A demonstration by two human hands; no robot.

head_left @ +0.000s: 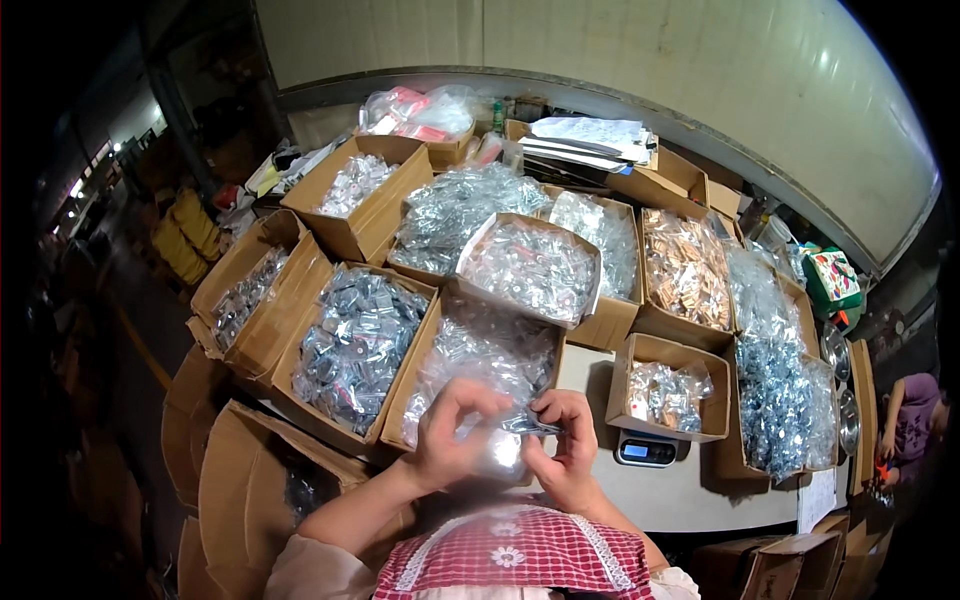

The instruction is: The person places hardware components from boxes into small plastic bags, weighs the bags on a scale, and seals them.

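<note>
Low in the middle, a small clear plastic bag [507,455] with a shiny glare hangs between my two hands. My right hand [568,450] pinches its upper part between thumb and fingers, and a dark piece [530,422] shows beside the fingertips. My left hand [450,435] is curled close to the bag's left side, its index finger bent toward the bag. Motion smears the left thumb, so its grip is unclear. Just beyond both hands, a cardboard box [398,405] holds a heap of clear bagged parts.
Around the table stand several open boxes of bagged parts, including a white-rimmed box [598,290] stacked above others. A small carton [660,427] sits on a digital scale [646,450] to the right. Empty cartons [225,470] stand at lower left. Another person [912,425] is at far right.
</note>
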